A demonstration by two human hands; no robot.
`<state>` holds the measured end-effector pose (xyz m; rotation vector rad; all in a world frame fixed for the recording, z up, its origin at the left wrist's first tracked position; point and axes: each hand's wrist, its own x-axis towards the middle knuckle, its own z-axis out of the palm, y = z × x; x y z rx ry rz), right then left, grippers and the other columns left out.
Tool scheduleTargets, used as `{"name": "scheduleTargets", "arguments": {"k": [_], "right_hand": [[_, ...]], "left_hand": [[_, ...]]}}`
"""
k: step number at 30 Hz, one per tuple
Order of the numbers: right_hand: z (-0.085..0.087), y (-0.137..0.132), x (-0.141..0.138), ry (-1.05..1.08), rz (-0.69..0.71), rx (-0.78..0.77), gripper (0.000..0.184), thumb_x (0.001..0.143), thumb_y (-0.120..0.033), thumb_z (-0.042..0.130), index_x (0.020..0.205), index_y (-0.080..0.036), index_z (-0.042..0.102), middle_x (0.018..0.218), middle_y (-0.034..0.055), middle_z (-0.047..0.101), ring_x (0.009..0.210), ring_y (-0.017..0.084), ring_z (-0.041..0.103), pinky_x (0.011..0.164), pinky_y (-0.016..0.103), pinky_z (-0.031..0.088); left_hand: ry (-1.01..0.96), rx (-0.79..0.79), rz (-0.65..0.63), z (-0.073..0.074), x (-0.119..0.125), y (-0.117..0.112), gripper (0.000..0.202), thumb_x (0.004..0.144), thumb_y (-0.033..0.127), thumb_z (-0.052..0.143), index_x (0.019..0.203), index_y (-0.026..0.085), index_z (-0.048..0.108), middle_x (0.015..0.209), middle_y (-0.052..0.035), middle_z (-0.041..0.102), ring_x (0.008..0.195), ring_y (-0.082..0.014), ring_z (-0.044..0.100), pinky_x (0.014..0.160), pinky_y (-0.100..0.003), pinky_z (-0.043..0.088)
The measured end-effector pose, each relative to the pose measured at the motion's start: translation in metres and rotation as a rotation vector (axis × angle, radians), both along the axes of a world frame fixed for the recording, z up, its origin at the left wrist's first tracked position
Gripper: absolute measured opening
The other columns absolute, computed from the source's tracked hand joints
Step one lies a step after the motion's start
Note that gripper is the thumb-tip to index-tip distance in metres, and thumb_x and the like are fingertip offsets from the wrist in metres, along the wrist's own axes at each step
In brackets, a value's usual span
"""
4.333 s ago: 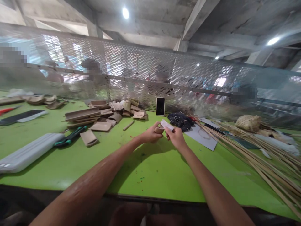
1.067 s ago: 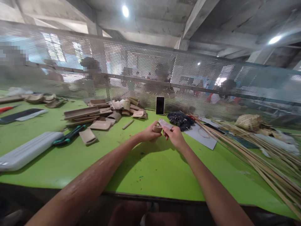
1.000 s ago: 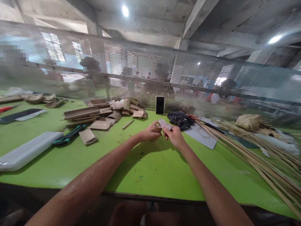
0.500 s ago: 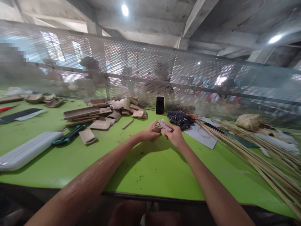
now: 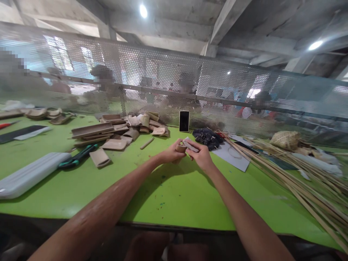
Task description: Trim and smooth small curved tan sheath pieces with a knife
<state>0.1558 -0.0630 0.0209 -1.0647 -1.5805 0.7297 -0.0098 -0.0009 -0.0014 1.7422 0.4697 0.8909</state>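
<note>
Over the green table (image 5: pixel 174 203), my two hands meet in front of the upright phone. My left hand (image 5: pixel 171 153) is closed round a small curved bamboo piece (image 5: pixel 180 148), whose end shows above the fingers. Pinched in my right hand (image 5: pixel 201 155) is a flat, pale grey strip (image 5: pixel 191 146), held against or very near the bamboo piece; its material is too small to tell. The fingers partly hide both things. Left of my hands lies a thin stick (image 5: pixel 147 143), and a dark cloth bundle (image 5: pixel 207 138) is just beyond my right hand.
Cut bamboo pieces (image 5: pixel 94 129) are heaped at the back left, near green-handled pruners (image 5: pixel 78 157) and a long white case (image 5: pixel 32 175). Long bamboo strips (image 5: pixel 293 177) spread across the right. A perforated metal screen (image 5: pixel 160 79) stands behind, with people beyond.
My hands keep nearly the same place and hold on the bamboo piece and grey strip. The whole view has shifted very slightly.
</note>
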Motion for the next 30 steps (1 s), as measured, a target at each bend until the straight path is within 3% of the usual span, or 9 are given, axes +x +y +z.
{"name": "scheduleTargets", "arguments": {"k": [4, 9, 12, 14, 18, 30], "right_hand": [[-0.001, 0.000, -0.001, 0.006, -0.008, -0.015, 0.053, 0.075, -0.030, 0.073, 0.127, -0.019, 0.069, 0.083, 0.0047, 0.072, 0.050, 0.009, 0.046, 0.049, 0.026, 0.042], [0.003, -0.005, -0.004, 0.003, -0.023, -0.061, 0.055, 0.079, -0.041, 0.072, 0.127, -0.014, 0.067, 0.061, -0.0009, 0.062, 0.050, 0.011, 0.048, 0.049, 0.026, 0.041], [0.002, -0.004, -0.004, 0.007, -0.037, -0.067, 0.040, 0.082, -0.051, 0.068, 0.093, -0.013, 0.074, 0.055, -0.0015, 0.057, 0.048, 0.011, 0.049, 0.049, 0.025, 0.040], [0.000, -0.001, -0.004, 0.033, -0.036, -0.076, 0.047, 0.082, -0.060, 0.065, 0.068, -0.015, 0.065, 0.052, -0.0007, 0.055, 0.046, 0.011, 0.049, 0.048, 0.025, 0.040], [-0.006, 0.006, -0.003, 0.122, 0.009, -0.079, 0.056, 0.082, -0.069, 0.059, 0.060, -0.017, 0.057, 0.053, 0.0001, 0.055, 0.045, 0.011, 0.049, 0.048, 0.026, 0.042], [0.001, -0.001, -0.003, 0.160, 0.071, -0.105, 0.035, 0.079, -0.049, 0.068, 0.065, -0.017, 0.063, 0.062, 0.0004, 0.059, 0.051, 0.011, 0.051, 0.053, 0.027, 0.045]], "left_hand": [[-0.004, -0.023, -0.008, 0.001, -0.001, -0.001, 0.054, 0.070, 0.025, 0.073, 0.114, 0.017, 0.043, 0.085, 0.0023, 0.055, 0.069, -0.0106, 0.052, 0.061, -0.023, 0.042], [0.013, -0.044, -0.019, 0.004, -0.003, -0.003, 0.056, 0.071, 0.024, 0.073, 0.116, 0.017, 0.042, 0.085, 0.0015, 0.056, 0.069, -0.0110, 0.054, 0.061, -0.023, 0.043], [0.040, -0.054, -0.022, 0.005, -0.004, -0.003, 0.059, 0.072, 0.023, 0.073, 0.121, 0.017, 0.041, 0.085, 0.0007, 0.058, 0.068, -0.0112, 0.055, 0.059, -0.023, 0.043], [0.049, -0.060, -0.019, 0.005, -0.004, -0.003, 0.062, 0.072, 0.022, 0.072, 0.124, 0.017, 0.040, 0.086, 0.0003, 0.058, 0.067, -0.0109, 0.055, 0.058, -0.022, 0.043], [0.046, -0.061, 0.003, 0.005, -0.003, -0.004, 0.061, 0.070, 0.020, 0.071, 0.124, 0.017, 0.041, 0.088, 0.0003, 0.059, 0.069, -0.0110, 0.056, 0.059, -0.022, 0.044], [0.061, -0.058, 0.022, 0.003, -0.002, -0.002, 0.061, 0.071, 0.019, 0.069, 0.126, 0.015, 0.041, 0.086, -0.0005, 0.059, 0.069, -0.0124, 0.056, 0.059, -0.024, 0.045]]}}
